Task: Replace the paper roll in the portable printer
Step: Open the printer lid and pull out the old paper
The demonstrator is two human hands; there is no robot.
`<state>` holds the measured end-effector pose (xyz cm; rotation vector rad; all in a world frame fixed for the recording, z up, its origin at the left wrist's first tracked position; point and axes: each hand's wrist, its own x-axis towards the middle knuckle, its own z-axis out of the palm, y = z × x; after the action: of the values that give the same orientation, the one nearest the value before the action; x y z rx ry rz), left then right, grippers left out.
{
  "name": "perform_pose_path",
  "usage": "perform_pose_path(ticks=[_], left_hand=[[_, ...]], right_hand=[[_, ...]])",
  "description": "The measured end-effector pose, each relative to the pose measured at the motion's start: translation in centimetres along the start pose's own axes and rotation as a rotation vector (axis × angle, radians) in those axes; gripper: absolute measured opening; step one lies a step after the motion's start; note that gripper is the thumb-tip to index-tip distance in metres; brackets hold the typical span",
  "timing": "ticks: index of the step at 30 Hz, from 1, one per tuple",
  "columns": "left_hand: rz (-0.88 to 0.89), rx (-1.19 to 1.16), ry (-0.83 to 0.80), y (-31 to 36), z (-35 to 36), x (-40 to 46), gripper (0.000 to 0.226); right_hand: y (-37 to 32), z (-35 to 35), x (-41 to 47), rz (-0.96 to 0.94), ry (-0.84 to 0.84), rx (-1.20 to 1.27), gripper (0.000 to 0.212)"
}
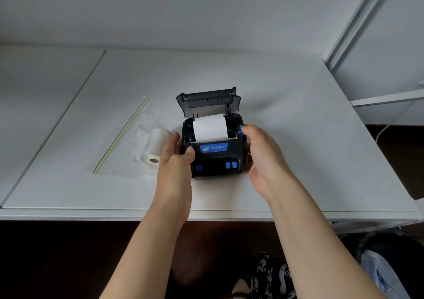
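A black portable printer [215, 158] with blue buttons stands in the middle of the white table [298, 138], its lid [207, 102] tilted up at the back. A white paper roll [210, 127] lies inside the open bay. My left hand [175, 161] grips the printer's left side, thumb on its front corner. My right hand [261, 154] holds the right side, with a fingertip at the blue latch [241, 130]. A second white paper roll [156, 147] lies on its side just left of the printer.
A clear zip bag [124, 138] with a yellow seal strip lies under and left of the spare roll. A seam between table panels runs diagonally at far left. A white metal frame [358, 34] rises at the right. The table's front edge is near my forearms.
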<state>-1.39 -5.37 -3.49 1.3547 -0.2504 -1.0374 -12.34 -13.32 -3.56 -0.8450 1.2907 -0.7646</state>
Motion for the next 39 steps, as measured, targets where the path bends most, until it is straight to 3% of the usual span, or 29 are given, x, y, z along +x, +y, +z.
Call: perform_pose_path(ticks=[6,11,15,19,25,37,39], left_hand=[[-0.006,0.032,0.017,0.2,0.1,-0.2,0.053],[0.053,0.104,0.028,0.3,0.6,-0.7,0.049],[0.115,0.179,0.025,0.5,0.8,-1.0,0.045],[0.172,0.228,0.028,0.7,0.9,-1.2,0.048],[0.169,0.237,0.028,0.7,1.0,-1.1,0.048],[0.182,0.221,0.059,0.7,1.0,-1.1,0.042],[0.200,0.210,0.065,0.7,1.0,-1.0,0.038]], right_hand=[[0.1,-0.1,0.2,-0.069,0.150,-0.200,0.018],[-0.1,-0.2,-0.1,-0.119,0.071,-0.220,0.021],[0.1,0.3,-0.5,-0.240,0.159,-0.289,0.028],[-0.3,0.3,-1.2,-0.371,0.139,-0.423,0.034],[-0.2,0.5,-1.6,-0.335,0.048,-0.605,0.036],[0.1,0.3,-1.5,-0.358,0.032,-0.570,0.006],[-0.1,0.2,-1.5,-0.384,0.016,-0.525,0.014]])
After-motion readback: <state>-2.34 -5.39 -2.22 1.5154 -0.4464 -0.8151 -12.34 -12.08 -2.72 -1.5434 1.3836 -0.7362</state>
